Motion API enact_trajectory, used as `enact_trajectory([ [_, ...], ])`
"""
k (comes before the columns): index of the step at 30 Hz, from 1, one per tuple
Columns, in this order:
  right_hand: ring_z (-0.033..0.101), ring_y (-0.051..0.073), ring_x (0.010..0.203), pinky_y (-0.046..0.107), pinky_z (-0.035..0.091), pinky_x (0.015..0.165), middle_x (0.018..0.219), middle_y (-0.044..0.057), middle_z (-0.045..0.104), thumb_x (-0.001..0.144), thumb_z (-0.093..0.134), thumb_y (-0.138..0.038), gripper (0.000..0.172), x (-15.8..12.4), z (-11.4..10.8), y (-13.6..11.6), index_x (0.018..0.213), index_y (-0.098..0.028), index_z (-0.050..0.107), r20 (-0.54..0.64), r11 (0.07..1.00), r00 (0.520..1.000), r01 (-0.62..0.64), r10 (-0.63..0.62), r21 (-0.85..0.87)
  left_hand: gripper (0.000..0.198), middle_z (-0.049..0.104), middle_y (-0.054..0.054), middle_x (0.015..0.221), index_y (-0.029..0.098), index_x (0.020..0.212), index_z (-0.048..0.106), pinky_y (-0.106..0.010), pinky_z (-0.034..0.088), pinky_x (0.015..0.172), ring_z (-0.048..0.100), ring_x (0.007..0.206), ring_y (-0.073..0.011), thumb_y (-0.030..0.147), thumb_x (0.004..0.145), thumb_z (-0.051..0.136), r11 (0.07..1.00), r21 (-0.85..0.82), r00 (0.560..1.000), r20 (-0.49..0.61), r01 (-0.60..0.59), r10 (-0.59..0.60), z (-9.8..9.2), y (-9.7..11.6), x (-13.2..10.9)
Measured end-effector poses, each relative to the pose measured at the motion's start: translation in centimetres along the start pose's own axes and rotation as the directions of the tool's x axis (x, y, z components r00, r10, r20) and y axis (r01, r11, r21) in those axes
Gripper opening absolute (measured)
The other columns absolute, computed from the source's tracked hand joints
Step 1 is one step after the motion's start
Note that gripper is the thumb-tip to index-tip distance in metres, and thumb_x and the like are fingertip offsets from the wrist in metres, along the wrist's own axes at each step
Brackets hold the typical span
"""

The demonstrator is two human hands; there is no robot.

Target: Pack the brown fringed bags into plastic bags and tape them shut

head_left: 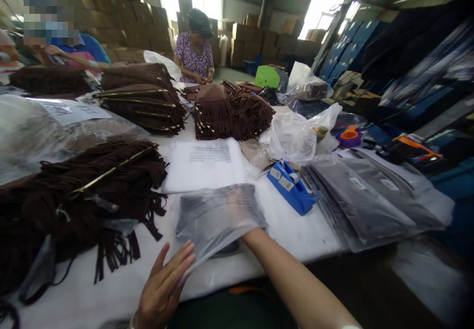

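A frosted plastic bag point(213, 220) with a dark flat item showing through it lies on the white table in front of me. My left hand point(165, 282) is at the bag's near left corner, its fingers closed on the loose edge. My right hand point(239, 208) reaches through the bag's opening up to the wrist. Its fingers are blurred behind the film, so I cannot tell whether they grip anything. Just beyond the bag is a stack of white printed bags point(205, 166). A blue tape dispenser point(292, 188) stands to the right.
Dark brown fringed bags point(85, 195) cover the left side, with more fringed bags point(229, 114) at the back. Filled frosted bags point(363, 195) are piled at right, near a purple and orange tape roll point(348, 135). Across the table a person point(194, 52) works; another sits at far left.
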State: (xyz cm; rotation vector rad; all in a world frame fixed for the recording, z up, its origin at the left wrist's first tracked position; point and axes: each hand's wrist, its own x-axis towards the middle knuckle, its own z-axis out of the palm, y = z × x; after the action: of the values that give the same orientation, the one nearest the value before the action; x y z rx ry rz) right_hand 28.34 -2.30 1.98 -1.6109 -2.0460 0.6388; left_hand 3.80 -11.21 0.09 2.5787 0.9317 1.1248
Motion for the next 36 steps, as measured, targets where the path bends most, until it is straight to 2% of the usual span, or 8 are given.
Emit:
enact_trajectory([
  [4,0.012,0.042,0.138,0.062,0.012,0.11,0.149,0.011,0.031,0.083,0.056,-0.036,0.065,-4.1,2.1,1.6,0.142,-0.018,0.035,-0.042,0.994,0.999,-0.007,0.003,-0.105,0.051,0.055,-0.012,0.131,0.02,0.136,0.04,-0.056,0.032,0.108,0.05,0.123,-0.0255,0.003,0.088,0.043,0.999,0.028,0.995,0.098,-0.024,0.022,-0.2,0.1,-2.8],
  [7,0.022,0.043,0.135,0.063,0.015,0.11,0.145,0.0,0.039,0.078,0.065,-0.041,0.064,-6.3,3.9,2.3,0.137,-0.033,0.042,0.122,0.969,0.984,0.149,-0.127,-0.195,0.053,0.058,-0.01,0.129,0.022,0.139,0.036,-0.057,0.027,0.11,0.049,0.124,-0.0242,0.004,0.089,0.041,0.995,0.08,0.986,0.16,-0.057,0.044,-0.2,-0.6,-4.9],
  [10,0.028,0.046,0.132,0.067,0.021,0.106,0.143,0.002,0.041,0.077,0.068,-0.035,0.064,-5.9,4.4,2.9,0.136,-0.033,0.043,0.21,0.957,0.971,0.167,-0.118,-0.238,0.051,0.057,-0.007,0.129,0.024,0.139,0.036,-0.057,0.02,0.113,0.048,0.125,-0.0222,0.006,0.091,0.034,0.985,0.149,0.972,0.23,-0.09,0.054,-0.4,-1.6,-5.8],
  [16,0.016,0.035,0.139,0.06,0.017,0.111,0.15,0.003,0.03,0.087,0.053,-0.022,0.061,-11.6,1.0,4.7,0.144,-0.029,0.031,0.26,0.947,0.936,0.282,-0.237,-0.154,0.053,0.048,-0.001,0.139,0.025,0.14,0.036,-0.042,0.015,0.117,0.042,0.129,-0.0159,0.006,0.091,0.029,0.955,0.243,0.915,0.398,-0.171,0.063,-1.0,-2.2,-5.1],
  [21,0.053,0.028,0.118,0.042,0.044,0.099,0.13,0.012,0.056,0.091,0.05,-0.032,0.042,-18.1,-3.7,4.1,0.131,-0.019,0.05,0.382,0.976,0.908,0.21,-0.17,-0.064,0.064,0.044,0.003,0.141,0.027,0.143,0.031,-0.026,0.036,0.106,0.045,0.127,-0.0139,0.003,0.084,0.036,0.953,0.162,0.814,0.567,-0.256,0.123,-1.5,-3.1,-4.3],
  [24,0.061,0.02,0.104,0.031,0.047,0.093,0.112,0.007,0.067,0.094,0.046,-0.037,0.033,-16.6,-5.4,2.8,0.121,-0.023,0.058,0.408,0.968,0.878,0.234,-0.251,0.092,0.061,0.043,0.001,0.142,0.029,0.143,0.029,-0.03,0.042,0.104,0.046,0.127,-0.0184,0.011,0.087,0.043,0.978,0.088,0.795,0.599,-0.187,0.098,-1.5,-3.8,-4.0],
  [29,0.038,0.029,0.131,0.044,0.027,0.11,0.141,0.012,0.044,0.077,0.066,-0.053,0.075,-11.7,-6.5,6.7,0.14,-0.021,0.039,0.456,0.933,0.817,0.346,-0.351,0.099,0.064,0.047,-0.003,0.14,0.029,0.141,0.034,-0.036,0.045,0.101,0.048,0.125,-0.0239,0.043,0.084,0.059,0.992,0.064,0.775,0.63,-0.105,0.042,-1.5,-4.9,-3.6],
  [36,0.045,0.024,0.124,0.042,0.033,0.107,0.134,0.009,0.051,0.074,0.058,-0.015,0.068,-11.6,-7.2,9.9,0.139,-0.023,0.039,0.381,0.929,0.848,0.34,-0.369,0.145,0.026,0.067,0.002,0.114,0.028,0.11,0.064,-0.026,0.05,0.094,0.062,0.106,-0.0152,0.029,0.093,0.044,0.961,-0.042,0.898,0.37,0.273,-0.239,0.1,-5.4,-3.6],
])
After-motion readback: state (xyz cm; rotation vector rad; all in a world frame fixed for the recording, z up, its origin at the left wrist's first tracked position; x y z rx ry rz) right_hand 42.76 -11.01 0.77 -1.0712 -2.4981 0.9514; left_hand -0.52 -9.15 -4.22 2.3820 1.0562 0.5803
